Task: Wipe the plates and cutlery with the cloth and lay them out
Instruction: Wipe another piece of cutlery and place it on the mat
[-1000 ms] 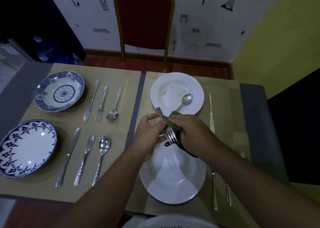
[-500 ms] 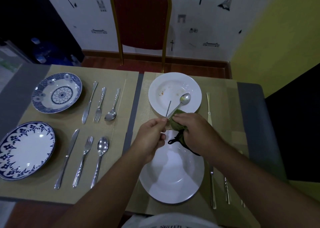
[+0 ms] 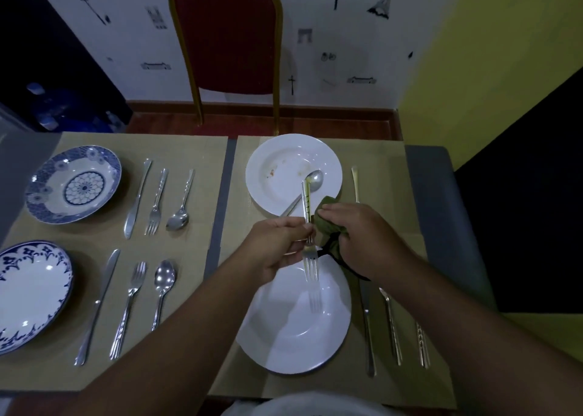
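A person's left hand (image 3: 277, 248) pinches a stainless-steel fork (image 3: 310, 262) by its neck, tines toward the wearer, above the near plain white round plate (image 3: 284, 336). The right hand (image 3: 359, 235) grips a bunched olive-green cloth (image 3: 328, 223) pressed to the fork's handle. The job looks a little past halfway. On the left tan placemat (image 3: 202, 150) two settings appear finished: a blue floral-patterned deep plate (image 3: 41, 194) and a blue-rimmed white plate (image 3: 31, 254), each with a knife, fork and spoon in a neat row beside it. On the right side of the grey bench (image 3: 426, 194), the near white plate looks clean, with three pieces of steel cutlery (image 3: 391, 327) lined up to its right. What seems left is to finish this fork and set it down, then to wipe the far white round plate (image 3: 284, 197), which shows food smears, and the steel spoon (image 3: 315, 178) lying in it. A single long steel knife (image 3: 355, 182) lies to that plate's right; whether it has been wiped cannot be told.
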Motion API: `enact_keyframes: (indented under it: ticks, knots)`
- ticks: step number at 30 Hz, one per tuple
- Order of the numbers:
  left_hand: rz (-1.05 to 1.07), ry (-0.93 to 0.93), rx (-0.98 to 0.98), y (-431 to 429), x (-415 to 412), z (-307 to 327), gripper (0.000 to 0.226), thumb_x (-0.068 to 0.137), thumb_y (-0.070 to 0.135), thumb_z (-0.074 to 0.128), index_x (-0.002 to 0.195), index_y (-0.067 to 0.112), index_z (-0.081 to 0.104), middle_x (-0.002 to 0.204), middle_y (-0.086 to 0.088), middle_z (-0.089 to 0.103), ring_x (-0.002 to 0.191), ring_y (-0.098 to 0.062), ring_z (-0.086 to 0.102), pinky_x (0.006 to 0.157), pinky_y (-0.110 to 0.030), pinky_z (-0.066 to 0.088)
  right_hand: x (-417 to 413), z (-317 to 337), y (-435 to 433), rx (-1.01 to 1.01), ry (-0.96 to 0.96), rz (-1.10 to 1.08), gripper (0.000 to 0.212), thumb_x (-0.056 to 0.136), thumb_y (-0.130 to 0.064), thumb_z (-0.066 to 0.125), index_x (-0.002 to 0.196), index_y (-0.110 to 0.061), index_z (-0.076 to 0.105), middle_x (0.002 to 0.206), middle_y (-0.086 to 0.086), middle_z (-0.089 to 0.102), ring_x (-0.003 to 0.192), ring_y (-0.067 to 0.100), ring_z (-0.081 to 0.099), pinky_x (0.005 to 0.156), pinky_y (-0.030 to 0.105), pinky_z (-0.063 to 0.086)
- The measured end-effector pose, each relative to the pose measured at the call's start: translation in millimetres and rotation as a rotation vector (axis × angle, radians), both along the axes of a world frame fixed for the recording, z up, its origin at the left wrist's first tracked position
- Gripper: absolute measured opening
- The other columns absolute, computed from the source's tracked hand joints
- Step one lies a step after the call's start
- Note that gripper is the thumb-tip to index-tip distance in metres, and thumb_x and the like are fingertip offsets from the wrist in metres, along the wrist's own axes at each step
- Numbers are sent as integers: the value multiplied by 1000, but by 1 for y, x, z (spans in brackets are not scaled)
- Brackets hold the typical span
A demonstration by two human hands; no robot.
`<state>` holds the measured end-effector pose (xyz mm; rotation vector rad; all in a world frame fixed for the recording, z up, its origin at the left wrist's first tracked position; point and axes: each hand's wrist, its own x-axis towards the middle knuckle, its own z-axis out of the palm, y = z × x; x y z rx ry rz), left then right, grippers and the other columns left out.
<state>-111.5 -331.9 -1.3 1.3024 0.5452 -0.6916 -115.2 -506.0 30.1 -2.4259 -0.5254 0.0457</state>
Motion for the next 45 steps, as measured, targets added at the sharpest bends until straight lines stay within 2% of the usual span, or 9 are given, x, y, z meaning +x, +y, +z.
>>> enact_keyframes:
  ticks: [3, 7, 14, 23, 30, 32, 35, 40, 45]
  knots:
    - [-29, -8, -26, -20, 9, -1, 20, 93, 5, 70, 112, 3, 72, 95, -9, 77, 76, -17, 74, 69, -28, 61, -2, 1, -20, 32, -2, -45, 39, 58, 9, 47, 90, 2, 67, 94, 17, 67, 87, 27, 58, 78, 43, 49]
    - [-75, -10, -32, -55, 20, -5, 14, 94, 2, 67, 108, 1, 72, 86, -6, 79, 70, -14, 75, 62, -25, 60, -1, -5, -56, -14, -5, -162, 52, 58, 15, 51, 104, -2, 69, 109, 14, 68, 100, 24, 60, 90, 14, 36]
    - [-121, -20, 36, -116, 48, -29, 29, 92, 2, 69, 120, -2, 68, 112, -21, 74, 86, -22, 73, 74, -34, 62, 2, -3, -111, -10, 22, -235, 46, 53, 20, 53, 93, 5, 69, 97, 19, 69, 90, 28, 61, 80, 27, 43]
    - [-168, 5, 173, -171, 82, -50, 21, 96, -2, 63, 116, -2, 67, 89, -15, 70, 63, -14, 70, 60, -27, 63, 6, -24, -153, -7, 83, -319, 50, 60, 20, 50, 103, 2, 69, 108, 16, 68, 99, 19, 57, 85, 16, 38]
    - [-247, 48, 343, -186, 96, -69, 8, 90, -1, 71, 88, 6, 69, 84, -9, 72, 78, -18, 72, 92, -42, 59, 8, -32, -166, -29, 141, -344, 55, 63, 19, 51, 111, -4, 67, 118, 11, 65, 107, 14, 53, 86, -9, 17]
    - [-280, 8, 411, -186, 98, -74, 10, 87, -3, 72, 87, 7, 72, 89, -8, 73, 89, -20, 73, 93, -39, 59, 8, -36, -169, -34, 162, -356, 56, 67, 18, 51, 116, -6, 65, 124, 7, 62, 113, 15, 53, 88, -10, 15]
    - [-323, -67, 462, -184, 97, -75, 29, 87, -5, 66, 115, 3, 70, 98, -9, 72, 94, -23, 71, 90, -39, 61, 8, -40, -172, -48, 191, -370, 57, 72, 16, 51, 120, -10, 63, 129, 3, 58, 118, 12, 49, 88, -11, 12]
    - [-422, -342, 662, -176, 92, -75, 36, 88, 16, 73, 124, 13, 71, 112, -8, 75, 100, -23, 73, 93, -44, 59, 9, -41, -174, -62, 207, -377, 59, 72, 15, 50, 121, -14, 62, 131, 1, 57, 120, 12, 48, 90, -10, 11]
    - [-773, -671, 771, -180, 65, -86, 48, 93, 31, 65, 139, 20, 59, 125, -5, 71, 112, -20, 68, 96, -25, 47, 9, -40, -171, -84, 188, -372, 58, 74, 13, 50, 123, -16, 61, 132, 0, 56, 122, 14, 46, 97, 1, 18]
